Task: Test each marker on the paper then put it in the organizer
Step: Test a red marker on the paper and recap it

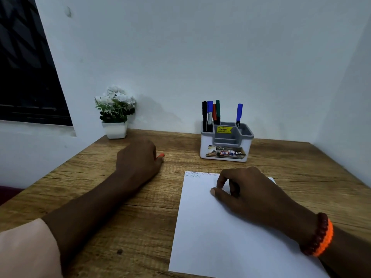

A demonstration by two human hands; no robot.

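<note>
The left hand (pixel 138 157) grips an orange marker (pixel 161 155) on the desk (pixel 120 197). The right hand (pixel 247 189), fingers curled and holding nothing visible, rests on the paper (pixel 210 237).

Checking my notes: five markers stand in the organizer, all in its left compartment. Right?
Not quite. The head view shows five markers, but only four stand in the organizer's left compartment; one blue marker stands alone at the right.
</note>
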